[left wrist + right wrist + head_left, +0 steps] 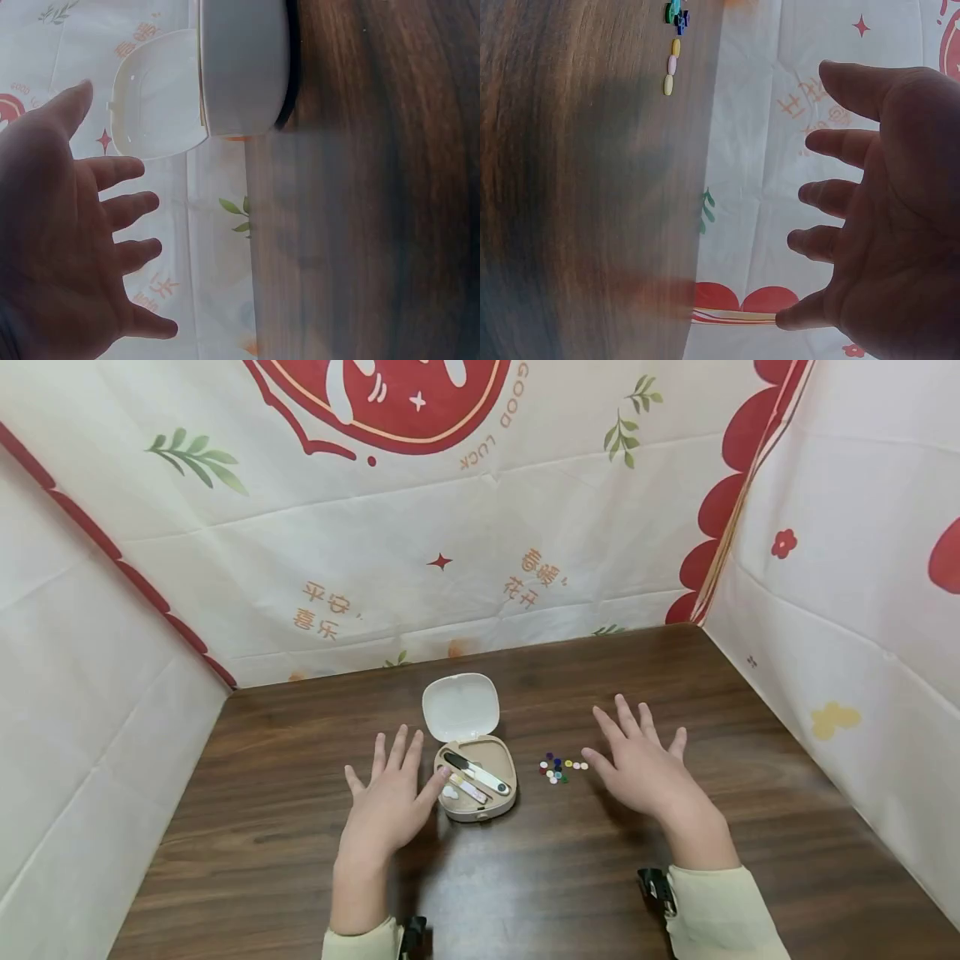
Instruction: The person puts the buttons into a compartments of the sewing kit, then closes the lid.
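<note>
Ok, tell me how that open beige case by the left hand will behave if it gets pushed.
The case looks small and thin-walled, so probably light; it would likely slide on the smooth table rather than tip. Its raised lid may wobble or swing at the hinge. The loose tools inside could shift.

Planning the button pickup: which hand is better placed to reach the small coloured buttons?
Probably the right hand: its open fingers hover just beside the buttons, while the left hand is by the open case.
</note>
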Demonstrator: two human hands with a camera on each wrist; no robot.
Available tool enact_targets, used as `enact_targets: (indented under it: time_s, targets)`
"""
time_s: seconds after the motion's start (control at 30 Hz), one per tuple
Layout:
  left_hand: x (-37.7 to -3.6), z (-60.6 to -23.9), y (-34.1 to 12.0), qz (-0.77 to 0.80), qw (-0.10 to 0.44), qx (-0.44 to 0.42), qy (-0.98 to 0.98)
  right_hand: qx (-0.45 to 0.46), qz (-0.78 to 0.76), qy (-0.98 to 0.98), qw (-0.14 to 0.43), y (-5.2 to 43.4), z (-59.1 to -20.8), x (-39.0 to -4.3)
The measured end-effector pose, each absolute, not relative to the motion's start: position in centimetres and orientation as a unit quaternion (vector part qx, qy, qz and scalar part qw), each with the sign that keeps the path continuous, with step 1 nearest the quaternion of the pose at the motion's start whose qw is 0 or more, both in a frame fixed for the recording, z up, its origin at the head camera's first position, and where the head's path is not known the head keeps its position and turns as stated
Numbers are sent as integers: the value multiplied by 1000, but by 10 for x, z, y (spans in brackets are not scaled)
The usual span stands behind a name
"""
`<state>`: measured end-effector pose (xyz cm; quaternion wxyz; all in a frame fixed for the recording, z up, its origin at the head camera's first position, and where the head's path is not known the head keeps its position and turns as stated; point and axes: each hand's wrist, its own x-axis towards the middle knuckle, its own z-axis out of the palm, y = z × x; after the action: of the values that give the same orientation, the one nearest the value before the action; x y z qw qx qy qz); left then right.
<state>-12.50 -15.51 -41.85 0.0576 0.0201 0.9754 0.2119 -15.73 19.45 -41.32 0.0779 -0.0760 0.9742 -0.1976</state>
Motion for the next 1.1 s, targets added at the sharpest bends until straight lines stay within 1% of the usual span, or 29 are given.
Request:
enact_targets:
  time_s: [0.27, 0.5, 0.63, 1.1]
  targets:
    - [-122, -424, -150, 199, 52, 22, 978, -88, -182, 976, 75, 190, -412, -162]
    - [-122, -432, -147, 193, 57, 26, 979, -94, -167, 979, 63, 188, -414, -165]
    - [-121, -436, -147, 186, 69, 27, 980, -94, -167, 979, 66, 187, -417, -163]
    - [-128, -433, -140, 178, 66, 37, 981, -100, -151, 982, 60, 193, -416, -166]
